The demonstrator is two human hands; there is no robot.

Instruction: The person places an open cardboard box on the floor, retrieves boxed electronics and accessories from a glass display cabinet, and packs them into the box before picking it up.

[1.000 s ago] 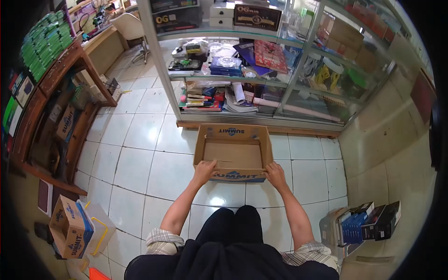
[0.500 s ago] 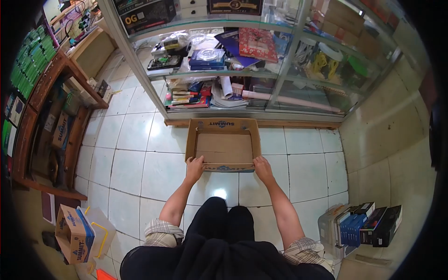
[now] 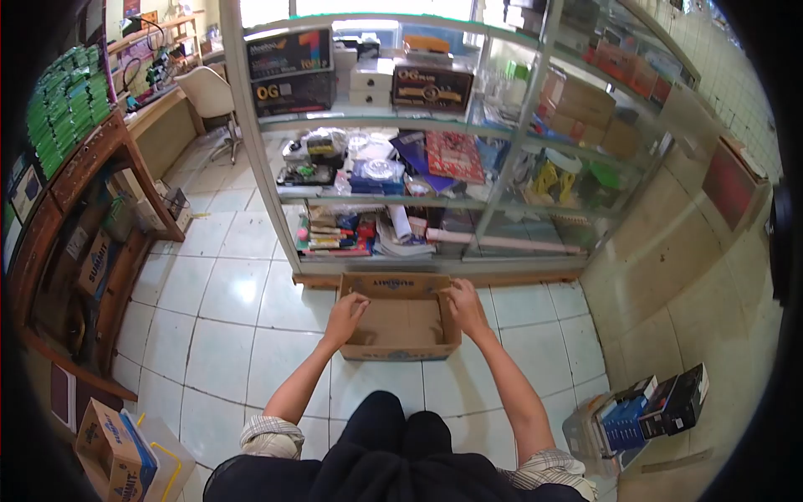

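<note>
Head view: left hand [image 3: 346,318] and right hand [image 3: 467,308] at open carton [image 3: 395,322], fingers half-curled (grip unclear).

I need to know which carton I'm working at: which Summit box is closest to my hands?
The one between your left hand and right hand; the others sit far left.

The glass cabinet [image 3: 519,264] is cropped above. Below and left of the cabinet, an open carton [image 3: 130,473] is cut off; below and right, a black box [image 3: 682,402] bears illegibly small print.
</note>
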